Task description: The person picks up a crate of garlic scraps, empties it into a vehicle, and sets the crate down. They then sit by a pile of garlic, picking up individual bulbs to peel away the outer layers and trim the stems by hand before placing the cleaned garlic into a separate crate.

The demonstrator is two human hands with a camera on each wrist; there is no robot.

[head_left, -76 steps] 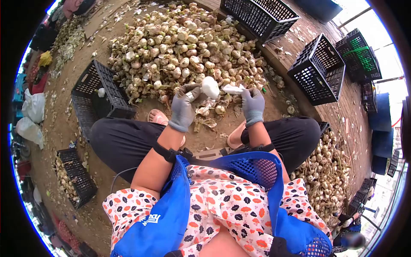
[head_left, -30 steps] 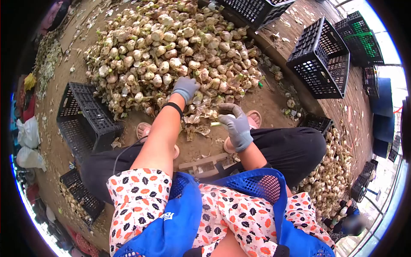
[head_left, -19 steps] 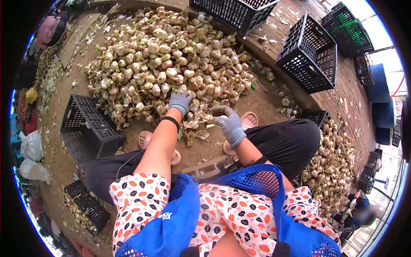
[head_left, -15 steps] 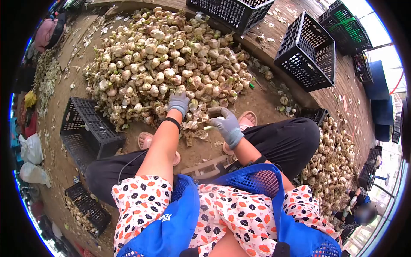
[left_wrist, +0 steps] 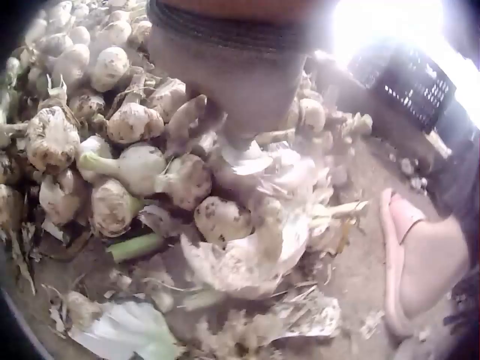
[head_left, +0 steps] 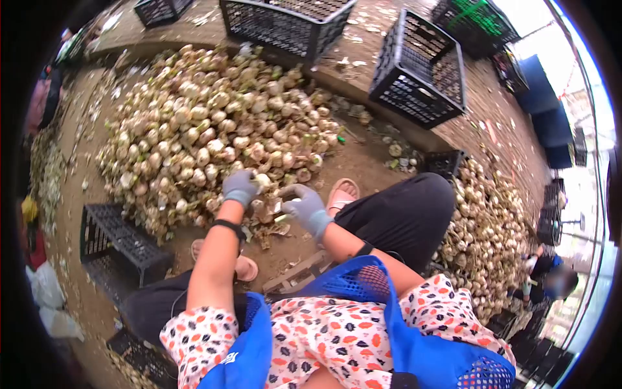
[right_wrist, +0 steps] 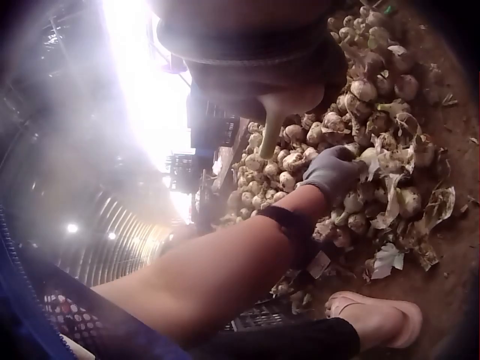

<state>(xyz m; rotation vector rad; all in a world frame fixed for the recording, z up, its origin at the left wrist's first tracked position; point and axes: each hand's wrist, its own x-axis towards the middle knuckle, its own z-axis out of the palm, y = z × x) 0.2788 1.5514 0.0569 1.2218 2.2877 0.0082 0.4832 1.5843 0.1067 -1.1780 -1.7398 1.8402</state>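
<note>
Both hands wear grey gloves. In the head view the left hand (head_left: 240,188) grips a pale garlic bulb (head_left: 262,181) at the near edge of the garlic heap (head_left: 210,126). To its right, the right hand (head_left: 306,211) curls round a piece of garlic whose pale green stem (head_left: 281,218) sticks out. That stem (right_wrist: 273,129) points down from the blurred right hand (right_wrist: 259,90) in the right wrist view, the left hand (right_wrist: 332,174) beyond it at the bulbs. The left wrist view shows the left hand (left_wrist: 244,86) over bulbs and torn skins (left_wrist: 247,262), its fingertips hidden.
Black crates stand at the left (head_left: 123,243), behind the heap (head_left: 278,29) and at the back right (head_left: 418,71). A second garlic pile (head_left: 486,236) lies right of the bent knee (head_left: 431,201). Sandalled feet (head_left: 343,194) flank the near skins. Another person (head_left: 547,279) is at the far right.
The head view has turned, shifting the heap and crates leftward. The left hand, earlier reaching into the heap, now holds a bulb near its edge. The right hand still keeps its stemmed garlic.
</note>
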